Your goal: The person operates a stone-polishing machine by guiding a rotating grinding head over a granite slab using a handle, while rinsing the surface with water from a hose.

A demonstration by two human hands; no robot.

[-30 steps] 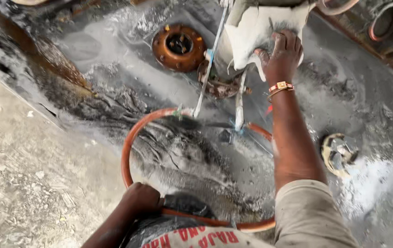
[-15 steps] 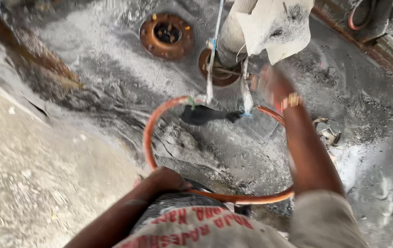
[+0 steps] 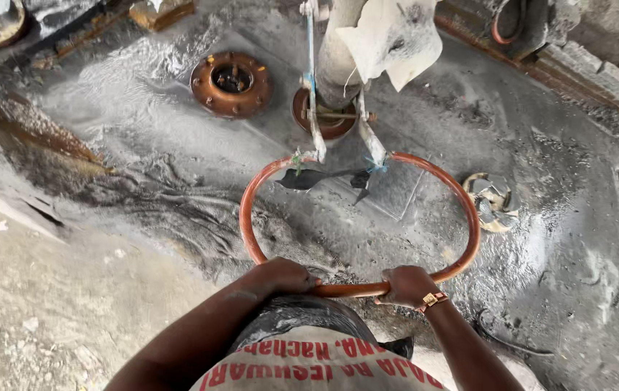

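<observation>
Since that orange ring (image 3: 469, 217) looks like rigid metal tube, it probably won't flex, though the grey dust and wet sludge all over could make it slick, so holding the near arc is a sound spot. Your left hand (image 3: 280, 279) and right hand (image 3: 407, 284) are both wrapped tight around that arc, close together, with the ring hanging over the mucky floor (image 3: 570, 253). On the far side from your grip, metal straps (image 3: 315, 137) tie it to the vertical pipe (image 3: 338, 58). Past that sits a rusty flange (image 3: 231, 83). Compared with a second ago, your right hand has dropped off the white rag (image 3: 396, 36) onto the ring.
</observation>
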